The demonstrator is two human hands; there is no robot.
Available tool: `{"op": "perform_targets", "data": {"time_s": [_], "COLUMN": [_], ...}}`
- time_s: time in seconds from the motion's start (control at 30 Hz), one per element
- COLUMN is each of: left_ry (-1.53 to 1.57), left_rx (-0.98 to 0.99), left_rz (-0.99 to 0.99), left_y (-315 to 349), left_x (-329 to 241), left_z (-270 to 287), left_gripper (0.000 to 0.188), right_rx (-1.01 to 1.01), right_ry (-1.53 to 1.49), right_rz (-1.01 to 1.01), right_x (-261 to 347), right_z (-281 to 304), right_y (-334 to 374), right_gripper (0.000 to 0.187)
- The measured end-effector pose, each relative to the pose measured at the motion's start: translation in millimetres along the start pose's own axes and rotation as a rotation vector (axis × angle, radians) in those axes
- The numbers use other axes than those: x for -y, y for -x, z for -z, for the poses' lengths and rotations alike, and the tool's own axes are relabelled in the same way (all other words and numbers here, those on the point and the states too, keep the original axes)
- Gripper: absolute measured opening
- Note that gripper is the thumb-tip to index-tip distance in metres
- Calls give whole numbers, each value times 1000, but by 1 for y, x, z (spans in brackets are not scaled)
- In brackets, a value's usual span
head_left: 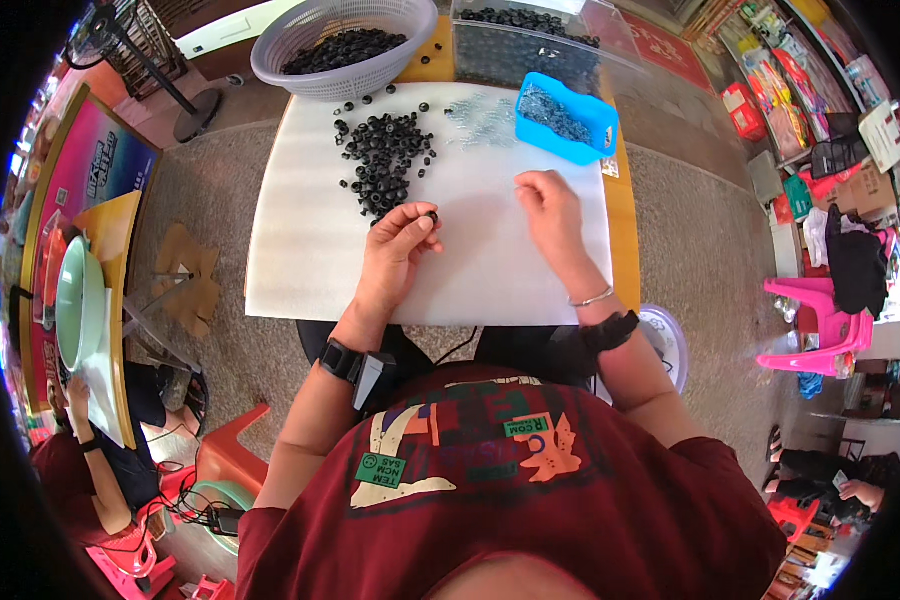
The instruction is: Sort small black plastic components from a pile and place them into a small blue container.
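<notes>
Between the thumb and fingers of my left hand (400, 248) is a small round black plastic part (431, 216). This hand is over the white-covered table (305, 270), just below a loose pile of similar black parts (385, 155). My right hand (552, 215) is above the right side of the table with its fingers curled together. Whatever those fingers hold, if anything, is too small or hidden to make out. Beyond it stands a blue plastic bin (602, 143) filled with small metallic pieces that look like screws. Similar small pieces (482, 120) lie scattered left of the bin.
A grey plastic basket (270, 72) and a clear tub (470, 68), both with black parts, stand at the far edge. To the left, another person sits at a table with a green basin (78, 300). Pink stools (820, 320) and shelves are to the right.
</notes>
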State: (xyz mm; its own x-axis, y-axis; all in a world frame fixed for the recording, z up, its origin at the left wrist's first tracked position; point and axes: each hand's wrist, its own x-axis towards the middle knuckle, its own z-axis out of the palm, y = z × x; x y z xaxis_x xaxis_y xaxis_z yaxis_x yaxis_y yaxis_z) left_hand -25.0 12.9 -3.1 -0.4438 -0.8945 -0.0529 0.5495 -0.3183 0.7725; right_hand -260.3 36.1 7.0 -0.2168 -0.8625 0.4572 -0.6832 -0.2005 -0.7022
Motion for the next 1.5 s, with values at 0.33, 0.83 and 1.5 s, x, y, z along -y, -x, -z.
{"op": "perform_targets", "data": {"time_s": [0.33,0.83,1.5], "left_ry": [-36,8,-13], "left_rx": [14,71,61], "left_rz": [31,22,12], "left_y": [0,4,5], "left_x": [0,-5,-3], "left_z": [1,3,3], "left_gripper": [17,19,19], "right_rx": [2,181,176], "right_ry": [250,-283,1], "right_rz": [98,30,323], "right_x": [-22,91,91], "right_z": [1,-38,-33], "right_y": [-4,9,12], "right_gripper": [7,7,7]}}
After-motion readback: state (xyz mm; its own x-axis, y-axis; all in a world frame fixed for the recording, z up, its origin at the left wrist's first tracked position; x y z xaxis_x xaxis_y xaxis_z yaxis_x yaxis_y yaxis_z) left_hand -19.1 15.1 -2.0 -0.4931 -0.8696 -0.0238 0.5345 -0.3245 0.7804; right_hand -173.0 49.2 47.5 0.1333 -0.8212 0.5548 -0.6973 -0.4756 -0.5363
